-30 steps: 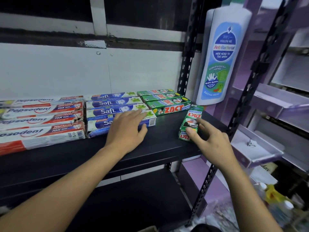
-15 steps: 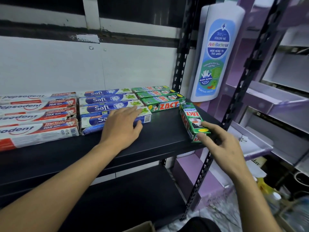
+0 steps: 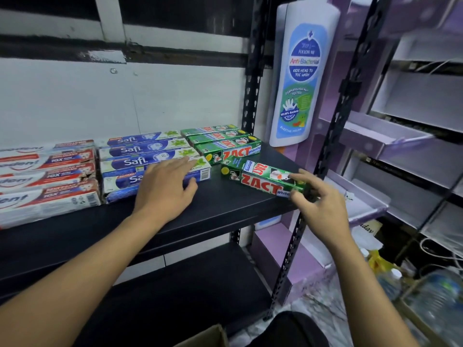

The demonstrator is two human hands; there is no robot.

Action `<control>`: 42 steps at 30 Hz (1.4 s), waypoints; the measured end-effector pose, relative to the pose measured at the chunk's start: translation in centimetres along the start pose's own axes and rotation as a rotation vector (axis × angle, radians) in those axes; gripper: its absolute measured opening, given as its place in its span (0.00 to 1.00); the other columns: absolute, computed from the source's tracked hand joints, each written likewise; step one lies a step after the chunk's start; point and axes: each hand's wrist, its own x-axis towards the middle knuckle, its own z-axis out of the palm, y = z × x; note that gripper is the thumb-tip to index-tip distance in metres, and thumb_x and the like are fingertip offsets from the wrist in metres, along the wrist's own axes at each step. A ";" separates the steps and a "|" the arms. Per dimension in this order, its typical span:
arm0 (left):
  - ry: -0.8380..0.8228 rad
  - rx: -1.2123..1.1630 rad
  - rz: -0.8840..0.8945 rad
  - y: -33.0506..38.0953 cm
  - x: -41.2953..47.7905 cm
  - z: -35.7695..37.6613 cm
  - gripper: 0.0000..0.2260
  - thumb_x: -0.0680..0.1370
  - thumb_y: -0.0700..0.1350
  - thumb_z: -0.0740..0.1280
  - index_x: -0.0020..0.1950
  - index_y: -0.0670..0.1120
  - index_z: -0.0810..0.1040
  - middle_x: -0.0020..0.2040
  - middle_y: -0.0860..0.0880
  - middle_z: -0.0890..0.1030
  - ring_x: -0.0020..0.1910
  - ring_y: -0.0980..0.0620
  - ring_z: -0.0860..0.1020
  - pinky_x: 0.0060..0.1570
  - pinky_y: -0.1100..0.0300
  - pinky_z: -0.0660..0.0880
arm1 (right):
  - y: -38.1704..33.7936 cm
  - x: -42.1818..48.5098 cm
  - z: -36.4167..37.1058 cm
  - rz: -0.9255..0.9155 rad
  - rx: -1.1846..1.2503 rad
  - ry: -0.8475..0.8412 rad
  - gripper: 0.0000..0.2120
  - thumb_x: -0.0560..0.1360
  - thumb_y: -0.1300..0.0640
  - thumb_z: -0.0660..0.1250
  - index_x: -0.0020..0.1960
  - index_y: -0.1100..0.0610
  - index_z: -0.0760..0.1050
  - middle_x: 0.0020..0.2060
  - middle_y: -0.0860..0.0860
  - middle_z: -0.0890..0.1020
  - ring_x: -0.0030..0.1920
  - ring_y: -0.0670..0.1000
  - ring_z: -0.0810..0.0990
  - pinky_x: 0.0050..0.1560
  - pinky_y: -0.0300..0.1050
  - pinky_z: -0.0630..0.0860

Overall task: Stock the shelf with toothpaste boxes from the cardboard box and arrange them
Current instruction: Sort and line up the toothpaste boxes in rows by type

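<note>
Pepsodent boxes [image 3: 47, 176]: the left edge is cutting off their names.
Front Safi box [image 3: 200, 172]: my left hand [image 3: 165, 186] is covering its middle lettering.
Loose ZACT box [image 3: 260, 180]: my right hand [image 3: 318, 204] is pinching and hiding its right end.
Cardboard box [image 3: 208, 338]: only a corner is showing at the bottom edge.
Bottles [image 3: 436, 296], lower right: blurring past reading.

- "Safi" is printed on the blue-and-white boxes [image 3: 140, 156].
- "ZACT" and "Whitening" are on the green boxes in the row [image 3: 229, 150] and on the loose green box [image 3: 260, 182].
- "10X" is on the red-and-white boxes [image 3: 50, 176]; their brand name is cut off.
- The bottle-shaped sign [image 3: 304, 71] reads "FOLLOW ME", "Anti-Bacterial", "KIDS HEAD TO TOE WASH", "DERMATOLOGICALLY TESTED".
</note>
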 end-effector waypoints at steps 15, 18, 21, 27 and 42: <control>-0.008 0.000 -0.015 0.2 -0.1 -0.1 0.21 0.81 0.53 0.61 0.74 0.53 0.70 0.74 0.52 0.71 0.72 0.49 0.68 0.72 0.47 0.61 | -1.7 5.1 3.9 0.054 -0.431 -0.345 0.36 0.75 0.30 0.57 0.77 0.46 0.58 0.80 0.55 0.48 0.78 0.65 0.47 0.76 0.64 0.50; -0.011 -0.001 -0.018 0.2 0.0 -0.1 0.22 0.81 0.53 0.61 0.74 0.53 0.70 0.74 0.52 0.70 0.72 0.48 0.68 0.72 0.47 0.60 | -3.3 5.5 4.7 0.079 -0.478 -0.331 0.41 0.74 0.28 0.54 0.80 0.48 0.50 0.79 0.59 0.43 0.77 0.69 0.42 0.75 0.65 0.44; -0.001 -0.007 -0.022 0.1 -0.1 -0.1 0.22 0.80 0.52 0.62 0.74 0.52 0.70 0.74 0.51 0.71 0.72 0.48 0.69 0.72 0.47 0.61 | -4.7 5.1 6.2 0.052 -0.412 -0.392 0.40 0.74 0.28 0.53 0.80 0.45 0.49 0.79 0.59 0.43 0.75 0.71 0.35 0.74 0.67 0.40; 0.013 0.019 -0.051 0.0 -0.1 0.0 0.22 0.80 0.55 0.61 0.74 0.52 0.71 0.74 0.52 0.71 0.72 0.50 0.69 0.72 0.48 0.61 | -5.1 7.3 6.9 0.075 -0.217 -0.492 0.38 0.69 0.30 0.67 0.75 0.44 0.65 0.80 0.55 0.50 0.76 0.64 0.31 0.75 0.67 0.43; 0.038 0.049 -0.085 0.0 0.0 0.3 0.21 0.80 0.55 0.61 0.73 0.54 0.71 0.73 0.54 0.71 0.71 0.50 0.70 0.71 0.50 0.60 | -4.4 8.7 10.9 -0.001 -0.292 -0.413 0.37 0.70 0.27 0.61 0.76 0.40 0.62 0.80 0.50 0.45 0.75 0.67 0.31 0.74 0.65 0.37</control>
